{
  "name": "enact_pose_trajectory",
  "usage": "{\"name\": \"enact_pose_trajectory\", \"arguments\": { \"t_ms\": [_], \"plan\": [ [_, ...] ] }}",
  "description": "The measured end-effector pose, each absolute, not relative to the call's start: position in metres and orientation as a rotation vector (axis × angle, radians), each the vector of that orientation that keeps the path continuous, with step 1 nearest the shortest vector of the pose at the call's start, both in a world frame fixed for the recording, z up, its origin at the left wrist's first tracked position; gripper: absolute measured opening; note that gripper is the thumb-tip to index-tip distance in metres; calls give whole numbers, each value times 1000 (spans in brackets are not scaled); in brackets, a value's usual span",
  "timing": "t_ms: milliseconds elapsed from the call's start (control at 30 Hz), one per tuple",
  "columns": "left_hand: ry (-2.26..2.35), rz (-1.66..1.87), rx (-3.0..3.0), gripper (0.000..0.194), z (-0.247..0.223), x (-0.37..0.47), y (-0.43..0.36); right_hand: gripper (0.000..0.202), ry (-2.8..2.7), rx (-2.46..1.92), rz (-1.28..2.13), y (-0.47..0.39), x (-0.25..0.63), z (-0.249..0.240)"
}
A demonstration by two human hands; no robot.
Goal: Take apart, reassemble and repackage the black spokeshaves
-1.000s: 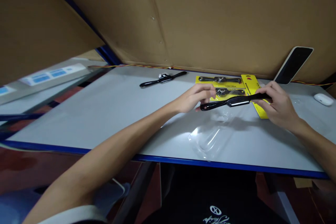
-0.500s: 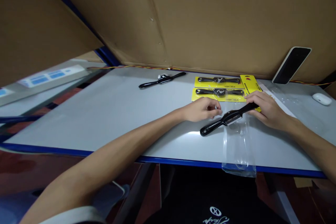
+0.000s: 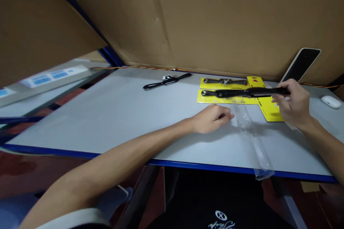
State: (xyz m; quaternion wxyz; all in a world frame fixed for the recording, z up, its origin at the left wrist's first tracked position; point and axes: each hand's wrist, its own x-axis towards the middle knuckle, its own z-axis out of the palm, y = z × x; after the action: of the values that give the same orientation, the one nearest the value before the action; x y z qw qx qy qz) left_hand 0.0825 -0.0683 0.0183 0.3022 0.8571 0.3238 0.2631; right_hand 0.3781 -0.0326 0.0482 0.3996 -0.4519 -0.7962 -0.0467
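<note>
My right hand [image 3: 294, 103] is closed around one handle of a black spokeshave [image 3: 239, 93]. The tool points left, roughly level, above the yellow cards. My left hand [image 3: 212, 118] rests low over the table with its fingers curled together. Its fingertips are beside the upper end of a clear plastic sleeve [image 3: 252, 136]; whether they pinch it I cannot tell. That sleeve slants down past the table's front edge. Two spokeshaves on yellow cards lie behind: the rear card [image 3: 209, 86] shows fully, while the held tool partly covers the nearer card [image 3: 202, 100].
Another black spokeshave [image 3: 168, 81] lies loose at the back left. At the right are a yellow card [image 3: 271, 112], a phone [image 3: 302, 65] leaning on the cardboard wall [image 3: 228, 21], and a white earphone case [image 3: 331, 102]. Blue edging [image 3: 199, 165] runs along the table front.
My right hand has moved right and away from me, lifting the spokeshave from above the plastic sleeve to above the cards. The sleeve has shifted and turned. My left hand moved slightly right.
</note>
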Motion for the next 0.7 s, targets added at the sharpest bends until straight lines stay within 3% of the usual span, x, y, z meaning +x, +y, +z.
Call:
{"name": "enact_pose_trajectory", "arguments": {
  "t_ms": [100,267,400,700],
  "plan": [
    [697,703,2334,18,23,87,-81,26,-1957,-1263,-99,-33,377,49],
    [472,505,2467,30,27,93,-89,27,-1999,-1352,-133,-28,378,42],
    [680,651,2347,35,22,89,-74,24,-1981,-1350,-185,-22,382,40],
    [551,364,1778,14,25,50,-25,21,-2348,-1001,61,-19,390,42]
  ]
}}
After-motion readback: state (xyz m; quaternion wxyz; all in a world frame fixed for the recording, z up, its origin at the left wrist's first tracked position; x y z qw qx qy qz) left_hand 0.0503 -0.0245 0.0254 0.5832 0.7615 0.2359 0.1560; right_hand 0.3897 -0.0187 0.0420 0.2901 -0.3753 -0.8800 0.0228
